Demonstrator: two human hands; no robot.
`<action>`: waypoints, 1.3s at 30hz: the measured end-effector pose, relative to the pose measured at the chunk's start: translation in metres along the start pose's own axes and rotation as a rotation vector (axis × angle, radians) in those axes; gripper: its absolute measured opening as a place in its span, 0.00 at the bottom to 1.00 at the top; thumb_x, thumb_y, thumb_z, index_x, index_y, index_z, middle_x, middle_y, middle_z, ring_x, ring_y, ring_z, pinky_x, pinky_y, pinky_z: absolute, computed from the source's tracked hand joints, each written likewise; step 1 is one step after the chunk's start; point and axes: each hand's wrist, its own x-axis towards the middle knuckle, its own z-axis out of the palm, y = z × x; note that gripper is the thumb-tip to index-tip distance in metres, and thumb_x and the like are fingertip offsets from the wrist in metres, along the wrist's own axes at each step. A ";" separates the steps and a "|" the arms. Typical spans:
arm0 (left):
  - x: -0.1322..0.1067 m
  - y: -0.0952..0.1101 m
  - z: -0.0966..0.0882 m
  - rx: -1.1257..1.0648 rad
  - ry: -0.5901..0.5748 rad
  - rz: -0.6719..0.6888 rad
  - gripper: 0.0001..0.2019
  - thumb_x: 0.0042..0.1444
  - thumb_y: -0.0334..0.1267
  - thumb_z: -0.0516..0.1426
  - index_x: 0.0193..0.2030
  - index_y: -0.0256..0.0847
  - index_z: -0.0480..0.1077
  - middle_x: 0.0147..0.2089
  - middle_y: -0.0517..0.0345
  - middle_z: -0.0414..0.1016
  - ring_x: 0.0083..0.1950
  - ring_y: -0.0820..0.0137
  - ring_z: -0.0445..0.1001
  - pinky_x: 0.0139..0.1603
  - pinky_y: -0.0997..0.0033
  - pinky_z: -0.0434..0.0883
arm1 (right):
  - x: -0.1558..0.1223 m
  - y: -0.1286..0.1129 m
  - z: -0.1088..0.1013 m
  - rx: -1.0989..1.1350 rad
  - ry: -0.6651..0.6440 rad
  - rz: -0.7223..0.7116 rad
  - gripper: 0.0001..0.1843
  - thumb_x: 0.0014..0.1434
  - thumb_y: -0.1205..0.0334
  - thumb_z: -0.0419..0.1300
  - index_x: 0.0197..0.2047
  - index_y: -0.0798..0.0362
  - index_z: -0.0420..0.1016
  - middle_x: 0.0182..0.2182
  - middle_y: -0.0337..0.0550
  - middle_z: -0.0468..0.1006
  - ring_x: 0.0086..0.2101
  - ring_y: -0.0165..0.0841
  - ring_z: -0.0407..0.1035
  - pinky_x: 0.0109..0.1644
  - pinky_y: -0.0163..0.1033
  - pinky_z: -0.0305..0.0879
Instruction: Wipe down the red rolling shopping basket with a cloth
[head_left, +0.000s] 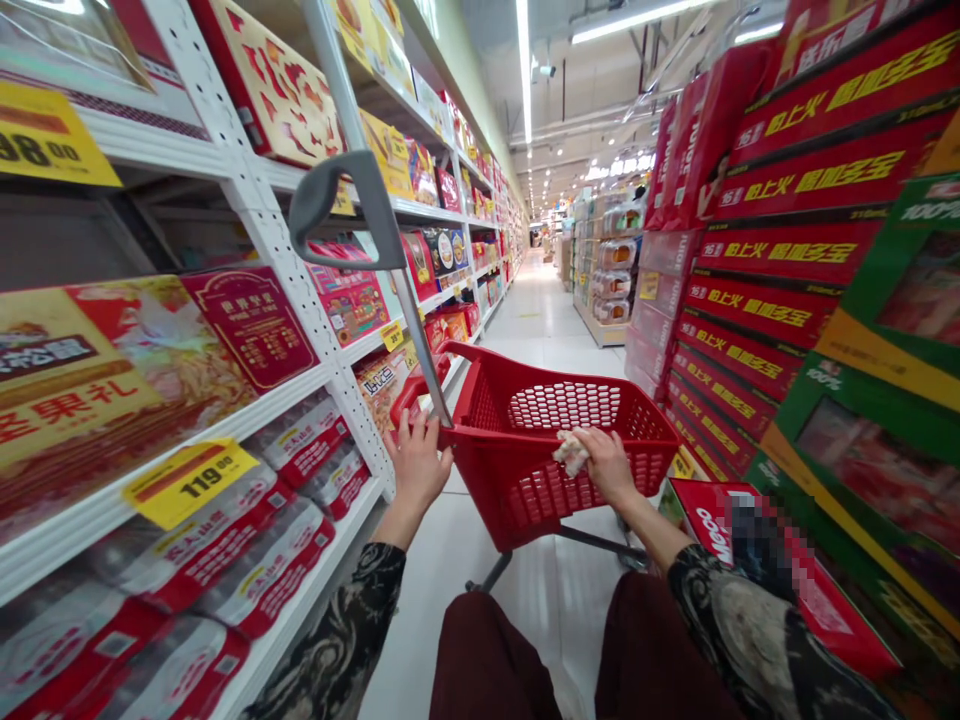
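Red plastic shopping-cart basket [529, 500] stands at our 12 o'clock, above the white tile aisle floor [525, 620]. Left grip [416, 465] is curled closed on its rim, just beside the silver metal pole [422, 345] topped by a grey handle [337, 205]. Right grip [606, 465] is closed on a crumpled white paper wad [570, 452], resting on the right rim. We record white metal shelving [255, 200] of boxed goods at 9 o'clock and red printed gift cartons [780, 250] stacked at 3 o'clock.
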 end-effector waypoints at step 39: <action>-0.039 0.001 -0.051 -0.058 0.091 0.111 0.17 0.53 0.34 0.50 0.50 0.41 0.67 0.55 0.46 0.72 0.58 0.57 0.67 0.61 0.43 0.55 | 0.070 -0.213 -0.046 0.160 0.292 -0.756 0.16 0.62 0.68 0.54 0.53 0.59 0.70 0.57 0.51 0.68 0.63 0.37 0.48 0.64 0.46 0.60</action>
